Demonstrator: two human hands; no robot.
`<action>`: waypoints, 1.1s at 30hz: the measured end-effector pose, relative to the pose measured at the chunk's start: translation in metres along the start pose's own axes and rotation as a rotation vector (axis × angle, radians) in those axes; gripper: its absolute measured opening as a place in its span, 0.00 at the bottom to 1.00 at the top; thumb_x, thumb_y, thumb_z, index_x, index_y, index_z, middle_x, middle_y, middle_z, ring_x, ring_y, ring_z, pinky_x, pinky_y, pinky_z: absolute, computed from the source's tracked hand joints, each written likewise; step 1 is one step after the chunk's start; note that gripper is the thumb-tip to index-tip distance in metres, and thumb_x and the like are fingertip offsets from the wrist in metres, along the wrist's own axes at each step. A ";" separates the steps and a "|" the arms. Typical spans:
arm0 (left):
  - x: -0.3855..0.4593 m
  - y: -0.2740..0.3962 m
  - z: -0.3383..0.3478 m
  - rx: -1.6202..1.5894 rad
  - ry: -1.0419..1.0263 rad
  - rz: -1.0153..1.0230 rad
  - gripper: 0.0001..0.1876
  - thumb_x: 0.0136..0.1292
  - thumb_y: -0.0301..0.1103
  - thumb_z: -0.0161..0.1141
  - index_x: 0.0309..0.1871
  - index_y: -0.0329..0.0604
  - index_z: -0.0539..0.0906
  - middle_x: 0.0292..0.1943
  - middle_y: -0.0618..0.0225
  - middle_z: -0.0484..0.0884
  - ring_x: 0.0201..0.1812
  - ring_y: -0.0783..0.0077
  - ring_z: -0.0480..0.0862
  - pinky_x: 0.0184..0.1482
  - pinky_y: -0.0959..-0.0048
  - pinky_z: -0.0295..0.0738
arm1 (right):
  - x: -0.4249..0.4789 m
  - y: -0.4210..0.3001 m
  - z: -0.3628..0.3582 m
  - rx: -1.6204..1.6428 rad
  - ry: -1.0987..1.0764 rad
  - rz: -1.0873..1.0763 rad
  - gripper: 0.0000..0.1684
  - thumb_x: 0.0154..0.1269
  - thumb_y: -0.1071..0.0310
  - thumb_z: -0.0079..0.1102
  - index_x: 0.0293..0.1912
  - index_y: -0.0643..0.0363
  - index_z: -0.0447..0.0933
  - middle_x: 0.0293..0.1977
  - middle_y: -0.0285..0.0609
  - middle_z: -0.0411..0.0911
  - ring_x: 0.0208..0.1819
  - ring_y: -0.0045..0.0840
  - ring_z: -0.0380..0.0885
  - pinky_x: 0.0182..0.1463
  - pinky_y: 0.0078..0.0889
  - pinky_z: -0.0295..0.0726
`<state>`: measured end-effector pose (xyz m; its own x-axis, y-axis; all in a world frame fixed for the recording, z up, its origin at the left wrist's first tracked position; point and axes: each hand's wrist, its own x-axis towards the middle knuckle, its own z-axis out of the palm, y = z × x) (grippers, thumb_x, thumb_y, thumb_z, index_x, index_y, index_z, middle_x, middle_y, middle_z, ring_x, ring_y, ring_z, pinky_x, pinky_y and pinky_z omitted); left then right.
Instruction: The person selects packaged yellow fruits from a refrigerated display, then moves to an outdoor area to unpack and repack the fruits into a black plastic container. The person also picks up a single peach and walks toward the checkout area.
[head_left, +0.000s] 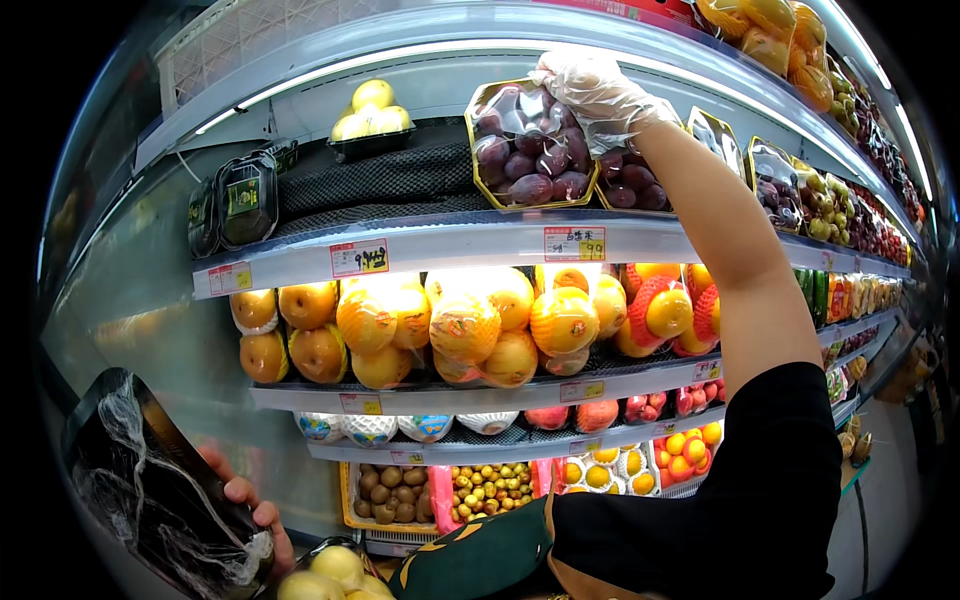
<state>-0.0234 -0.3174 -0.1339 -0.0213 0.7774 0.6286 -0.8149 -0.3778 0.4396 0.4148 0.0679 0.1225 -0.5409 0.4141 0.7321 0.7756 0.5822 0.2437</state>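
Observation:
My right hand (600, 97), in a clear plastic glove, grips the top right corner of a wrapped tray of dark grapes (532, 154) that stands tilted up on the upper shelf. At the lower left, my left hand (259, 514) holds a black tray (150, 480) covered with crumpled cling film. Below, beside that tray, are pale yellow fruits (337, 570). A black tray of yellow fruits (373, 116) sits further left on the upper shelf. Another pack of dark grapes (634, 180) stands partly behind my right forearm.
The upper shelf's front edge (450, 244) carries price tags. Black clamshell packs (246, 199) stand at its left end. Bagged yellow fruits in foam nets (465, 322) fill the shelf below. Lower down are a kiwi crate (390, 491) and more fruit. A shelf lip overhangs my right hand.

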 end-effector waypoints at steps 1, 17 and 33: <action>0.000 0.000 0.002 0.003 -0.001 -0.009 0.33 0.75 0.45 0.47 0.81 0.58 0.53 0.81 0.76 0.51 0.70 0.57 0.68 0.60 0.51 0.69 | 0.000 -0.001 0.003 0.007 0.034 -0.018 0.12 0.71 0.58 0.54 0.40 0.55 0.80 0.34 0.45 0.81 0.39 0.42 0.80 0.46 0.39 0.77; -0.032 -0.022 0.029 0.029 0.028 0.071 0.33 0.74 0.47 0.52 0.80 0.56 0.57 0.80 0.65 0.52 0.70 0.54 0.68 0.60 0.52 0.68 | -0.012 -0.005 -0.011 -0.198 0.128 -0.340 0.10 0.73 0.63 0.50 0.40 0.52 0.79 0.30 0.46 0.80 0.34 0.43 0.80 0.39 0.39 0.80; -0.083 0.021 0.026 0.011 0.154 0.142 0.33 0.74 0.42 0.52 0.79 0.53 0.56 0.80 0.70 0.53 0.66 0.58 0.70 0.59 0.53 0.70 | -0.044 -0.257 0.089 0.060 0.121 -0.262 0.13 0.58 0.64 0.58 0.30 0.65 0.83 0.28 0.57 0.82 0.32 0.47 0.84 0.38 0.44 0.84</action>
<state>-0.0237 -0.4025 -0.1603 -0.2247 0.7834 0.5795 -0.7908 -0.4941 0.3613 0.2106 -0.0375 -0.0290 -0.6747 0.1596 0.7207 0.5921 0.7000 0.3992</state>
